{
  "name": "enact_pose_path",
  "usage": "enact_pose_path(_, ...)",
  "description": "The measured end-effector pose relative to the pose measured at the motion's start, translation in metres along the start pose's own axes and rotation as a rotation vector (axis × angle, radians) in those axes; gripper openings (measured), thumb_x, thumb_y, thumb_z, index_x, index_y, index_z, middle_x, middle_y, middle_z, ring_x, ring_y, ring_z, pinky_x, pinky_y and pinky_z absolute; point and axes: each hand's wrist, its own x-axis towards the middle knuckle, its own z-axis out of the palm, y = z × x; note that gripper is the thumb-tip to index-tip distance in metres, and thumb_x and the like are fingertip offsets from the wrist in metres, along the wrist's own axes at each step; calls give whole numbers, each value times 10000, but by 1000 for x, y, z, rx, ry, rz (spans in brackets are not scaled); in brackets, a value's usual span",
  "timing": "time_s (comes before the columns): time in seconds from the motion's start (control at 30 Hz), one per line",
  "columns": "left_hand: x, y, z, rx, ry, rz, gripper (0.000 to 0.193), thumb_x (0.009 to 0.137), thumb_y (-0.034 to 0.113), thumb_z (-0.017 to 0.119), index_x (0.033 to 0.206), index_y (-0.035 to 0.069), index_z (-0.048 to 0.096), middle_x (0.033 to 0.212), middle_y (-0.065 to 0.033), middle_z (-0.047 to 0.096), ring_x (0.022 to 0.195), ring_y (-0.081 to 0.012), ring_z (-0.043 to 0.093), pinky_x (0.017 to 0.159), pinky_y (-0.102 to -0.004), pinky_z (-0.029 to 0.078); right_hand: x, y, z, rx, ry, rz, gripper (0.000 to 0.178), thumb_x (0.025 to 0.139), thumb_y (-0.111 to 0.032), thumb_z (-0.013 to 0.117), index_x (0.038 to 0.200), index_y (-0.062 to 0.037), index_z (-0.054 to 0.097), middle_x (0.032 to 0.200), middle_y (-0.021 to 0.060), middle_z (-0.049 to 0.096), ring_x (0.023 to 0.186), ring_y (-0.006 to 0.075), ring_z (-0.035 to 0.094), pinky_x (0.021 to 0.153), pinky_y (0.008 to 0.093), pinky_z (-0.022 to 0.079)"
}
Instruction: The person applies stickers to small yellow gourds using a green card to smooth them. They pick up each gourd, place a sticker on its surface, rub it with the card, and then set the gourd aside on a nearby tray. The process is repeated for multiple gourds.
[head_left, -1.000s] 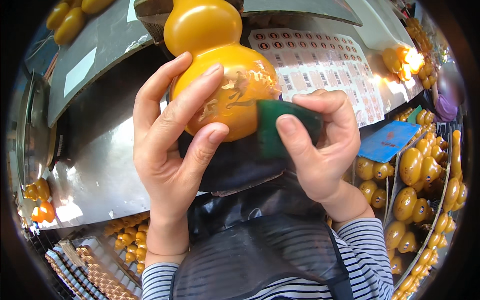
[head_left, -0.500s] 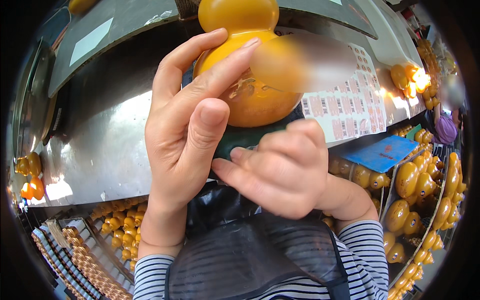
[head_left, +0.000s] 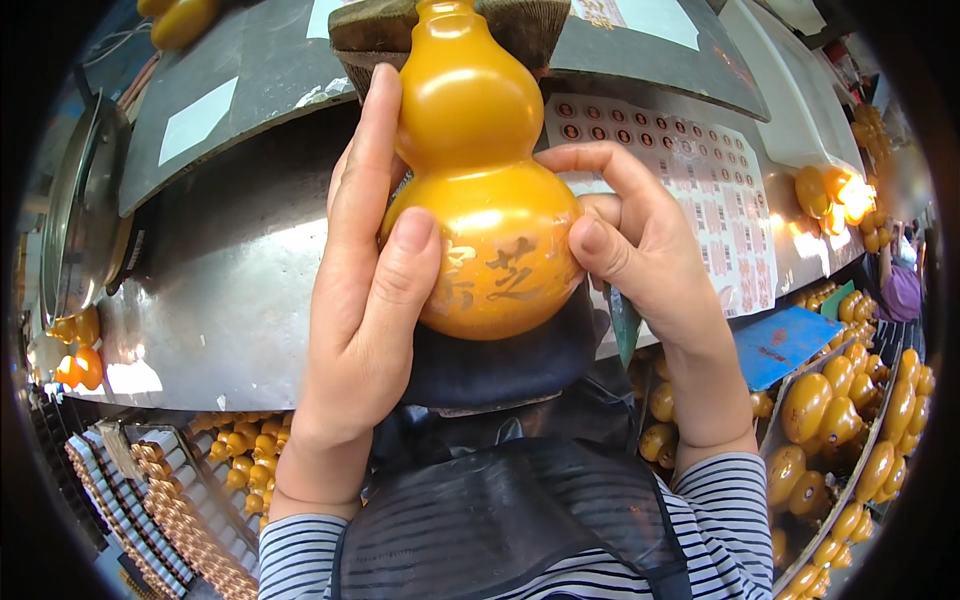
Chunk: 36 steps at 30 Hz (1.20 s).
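A glossy yellow-orange bottle gourd (head_left: 470, 110) lies between my two hands, its wide lower bulb toward me and its neck pointing away. Dark written characters mark the bulb. My left hand (head_left: 370, 270) wraps the gourd's left side, thumb on the bulb and fingers stretched along it. On the other side my right hand (head_left: 640, 245) holds the bulb with thumb and forefinger. From beneath the right palm sticks a dark green pointed thing (head_left: 622, 325); its kind is hidden. Under the bulb is a dark pad (head_left: 500, 375).
A wooden block (head_left: 375, 40) stands behind the gourd's neck. Printed sticker sheets (head_left: 720, 200) lie to the right on the metal bench (head_left: 230, 300). A blue booklet (head_left: 785, 350) rests over boxes of gourds (head_left: 810, 410). Beaded strands (head_left: 175, 500) hang lower left.
The gourd has come lower and nearer me, and its written characters now show. My right hand has gone from a loose fist near my lap to holding the bulb's right side.
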Motion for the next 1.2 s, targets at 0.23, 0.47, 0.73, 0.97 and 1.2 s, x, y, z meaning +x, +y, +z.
enact_pose_path(0.23,8,16,4,212,-23,-45,696,946,284,490,1515,24,185,1462,-208,359,1327,-285,412,1088,-373,333,4,-21,-10,-247,-75,3,553,885,-354,682,1237,25,484,637,-59,501,612,7,500,563,147,372)
enact_pose_path(0.47,13,8,6,72,29,-98,688,939,244,480,1524,48,174,1483,-191,336,1340,-269,396,1094,-360,323,11,-18,-4,-127,-29,81,473,880,-298,704,1161,18,494,634,-22,558,594,22,512,573,165,392)
enact_pose_path(0.73,-1,0,-4,37,-59,-90,637,1000,274,352,1529,31,93,1520,-181,273,1365,-289,363,1111,-374,299,4,-6,-3,-75,-35,24,610,854,-447,703,1212,-3,486,683,-14,603,607,8,531,544,143,339)
enact_pose_path(0.97,-1,4,5,-369,11,-129,683,997,323,384,1527,22,76,1526,-199,246,1401,-290,296,1134,-376,251,6,-11,-5,27,-34,66,430,885,-283,712,1160,-7,530,620,-35,550,590,4,466,565,179,361)
enact_pose_path(1.2,0,15,16,-223,18,-160,738,983,358,435,1528,26,63,1535,-210,225,1407,-300,290,1136,-378,248,9,-2,-14,-71,-75,15,374,936,-239,640,1202,-7,517,744,3,644,665,15,542,644,169,419)
